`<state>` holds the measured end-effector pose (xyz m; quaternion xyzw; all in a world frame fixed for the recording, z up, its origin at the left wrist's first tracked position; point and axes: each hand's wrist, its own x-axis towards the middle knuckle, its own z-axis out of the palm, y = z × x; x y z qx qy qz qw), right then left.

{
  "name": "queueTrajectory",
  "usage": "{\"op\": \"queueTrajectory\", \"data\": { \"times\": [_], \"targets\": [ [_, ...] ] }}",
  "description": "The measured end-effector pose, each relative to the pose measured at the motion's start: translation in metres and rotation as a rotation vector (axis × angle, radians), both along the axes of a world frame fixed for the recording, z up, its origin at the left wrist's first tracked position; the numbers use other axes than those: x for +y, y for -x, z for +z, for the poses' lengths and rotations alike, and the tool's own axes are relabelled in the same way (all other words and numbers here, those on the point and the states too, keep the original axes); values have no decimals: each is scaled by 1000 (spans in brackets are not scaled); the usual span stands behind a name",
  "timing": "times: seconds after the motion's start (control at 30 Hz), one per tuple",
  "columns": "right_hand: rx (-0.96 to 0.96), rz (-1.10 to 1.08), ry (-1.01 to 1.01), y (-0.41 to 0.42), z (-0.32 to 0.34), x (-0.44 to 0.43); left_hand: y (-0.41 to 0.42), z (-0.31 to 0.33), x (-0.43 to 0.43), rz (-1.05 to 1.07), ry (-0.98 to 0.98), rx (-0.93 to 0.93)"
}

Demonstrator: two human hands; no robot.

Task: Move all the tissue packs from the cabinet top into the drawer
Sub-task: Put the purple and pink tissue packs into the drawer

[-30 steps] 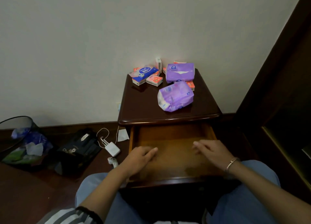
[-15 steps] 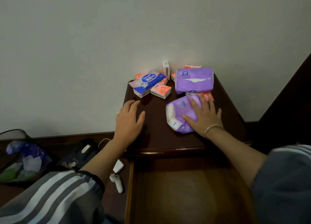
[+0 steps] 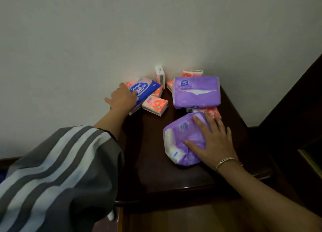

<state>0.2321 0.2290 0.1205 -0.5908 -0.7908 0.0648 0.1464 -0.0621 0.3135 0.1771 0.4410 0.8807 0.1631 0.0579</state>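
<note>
Wooden, the open brown drawer (image 3: 174,221) sits nearest. On the dark cabinet top (image 3: 153,162), the right hand (image 3: 214,141) lies spread flat on the soft purple plastic tissue pack (image 3: 179,141); it should curl round the pack before lifting. Farther, the left hand (image 3: 122,99) covers the blue-and-white tissue pack (image 3: 144,90), grip unclear.

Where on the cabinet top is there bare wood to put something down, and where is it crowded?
Bare: the front middle of the cabinet top, between the left forearm and the crumpled purple pack. A narrow gap runs between the front-left pink pack and the flat purple pack. Crowded: the back by the wall.
</note>
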Motion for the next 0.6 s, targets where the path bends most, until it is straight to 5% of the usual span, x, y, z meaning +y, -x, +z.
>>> {"op": "queueTrajectory", "data": {
  "times": [0.1, 0.3, 0.47, 0.6],
  "targets": [
    [14, -11, -25, 0, 2, -1, 4, 4, 4, 3, -36, 51],
    [29, -23, -61, 0, 9, -3, -5, 32, -20, -134, -168, -166],
    [124, -13, -133, 2, 19, -9, -22, 43, -98, -16, -547, -814],
    [282, -59, -100, -3, 31, -17, -32, 34, -177, 40, -567, -1117]
  ]
}}
